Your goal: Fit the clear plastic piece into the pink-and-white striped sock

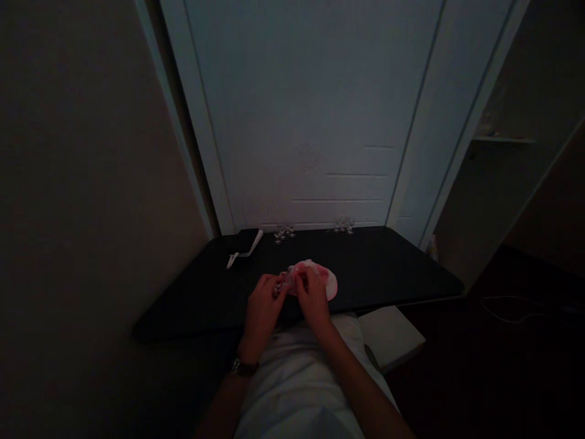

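Above the front part of the dark table, both hands meet over a soft-looking pink-and-white piece (331, 285), perhaps cloth; its exact kind does not show. My left hand (265, 303) is closed, fingers and thumb pinching a small see-through piece (289, 277) at the left end of the pink one. My right hand (313, 297) is closed too, thumb and fingertips pinching the pink-and-white piece near its middle. Part of it is hidden under the fingers. The picture is dark, so fine detail is lost.
Several small see-through pieces with round feet stand at the table's (379, 262) back in a left group (284, 232) and a right group (343, 225). A black-and-white object (247, 242) lies back left. Behind rises a pale panel (311, 110); a white box-like thing (390, 335) sits below the front edge.
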Action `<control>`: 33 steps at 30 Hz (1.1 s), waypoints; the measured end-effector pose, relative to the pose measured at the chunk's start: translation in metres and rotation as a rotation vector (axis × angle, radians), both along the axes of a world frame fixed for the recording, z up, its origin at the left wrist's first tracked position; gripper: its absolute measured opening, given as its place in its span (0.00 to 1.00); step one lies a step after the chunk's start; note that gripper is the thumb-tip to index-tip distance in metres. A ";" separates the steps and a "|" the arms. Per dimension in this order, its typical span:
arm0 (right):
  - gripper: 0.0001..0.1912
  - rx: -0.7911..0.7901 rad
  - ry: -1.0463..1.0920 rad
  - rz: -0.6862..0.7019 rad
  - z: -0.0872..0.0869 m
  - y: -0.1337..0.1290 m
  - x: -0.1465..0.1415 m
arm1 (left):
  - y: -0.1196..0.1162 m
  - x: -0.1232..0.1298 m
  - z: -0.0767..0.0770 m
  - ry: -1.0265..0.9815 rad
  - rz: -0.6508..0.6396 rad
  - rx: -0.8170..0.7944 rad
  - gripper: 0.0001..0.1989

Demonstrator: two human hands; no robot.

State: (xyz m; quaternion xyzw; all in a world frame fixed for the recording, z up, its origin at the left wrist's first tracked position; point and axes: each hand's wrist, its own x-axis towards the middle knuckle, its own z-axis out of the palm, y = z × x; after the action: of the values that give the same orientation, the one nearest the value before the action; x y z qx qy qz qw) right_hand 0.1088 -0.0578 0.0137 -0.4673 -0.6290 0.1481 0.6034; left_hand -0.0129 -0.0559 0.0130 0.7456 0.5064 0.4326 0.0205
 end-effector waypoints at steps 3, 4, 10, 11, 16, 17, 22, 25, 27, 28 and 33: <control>0.09 0.006 -0.001 0.002 0.001 0.000 -0.001 | 0.001 0.000 -0.001 0.007 0.018 -0.008 0.09; 0.09 0.010 0.000 0.002 0.001 0.000 -0.001 | 0.002 -0.001 -0.002 0.006 0.018 -0.011 0.09; 0.08 0.029 0.000 -0.012 0.002 0.000 -0.001 | 0.002 -0.001 -0.004 0.008 0.002 -0.018 0.11; 0.08 0.027 -0.004 -0.014 0.002 -0.001 -0.001 | 0.002 -0.001 -0.004 0.015 0.001 -0.017 0.11; 0.09 0.037 -0.003 0.000 0.004 -0.002 -0.001 | 0.001 0.000 -0.003 0.019 0.010 -0.005 0.12; 0.09 0.036 -0.003 0.001 0.004 -0.002 -0.001 | 0.001 0.000 -0.002 0.012 0.013 -0.001 0.11; 0.09 0.009 0.004 -0.006 0.002 -0.001 -0.001 | 0.002 0.000 -0.002 -0.002 -0.002 0.009 0.08; 0.09 0.004 0.004 -0.008 0.002 -0.001 -0.001 | 0.002 0.000 -0.002 0.002 0.002 0.010 0.07; 0.09 0.004 0.001 -0.008 0.002 -0.001 -0.001 | 0.001 0.000 -0.001 -0.004 0.011 0.014 0.06; 0.09 0.006 0.000 -0.009 0.002 -0.001 -0.001 | 0.001 0.000 -0.001 -0.010 0.016 0.018 0.06; 0.10 0.005 -0.012 -0.023 0.002 -0.001 0.000 | 0.001 0.000 0.000 -0.039 0.018 0.034 0.08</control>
State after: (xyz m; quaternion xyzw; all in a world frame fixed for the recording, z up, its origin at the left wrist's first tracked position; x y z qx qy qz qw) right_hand 0.1084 -0.0592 0.0160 -0.4738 -0.6276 0.1369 0.6024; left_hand -0.0126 -0.0550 0.0130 0.7327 0.5054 0.4555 0.0139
